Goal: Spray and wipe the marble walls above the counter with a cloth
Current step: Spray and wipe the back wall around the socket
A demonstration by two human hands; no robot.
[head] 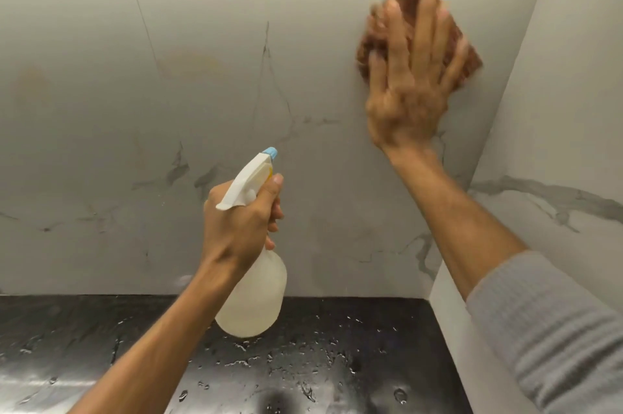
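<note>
My left hand (pixel 242 221) grips the neck of a translucent white spray bottle (pixel 253 299), whose white trigger head with a blue nozzle tip (pixel 271 153) points up at the back marble wall (pixel 135 110). My right hand (pixel 409 83) lies flat with fingers spread on a brown cloth (pixel 468 56), pressing it against the back wall high up, close to the corner. Hand and cloth are blurred by motion. The wall is white-grey with dark veins and faint yellowish stains at the upper left.
A marble side wall (pixel 556 150) meets the back wall at the right, forming a corner. Below runs a dark, glossy counter (pixel 337 346) scattered with water droplets. A grey knitted sleeve (pixel 553 329) covers my right forearm.
</note>
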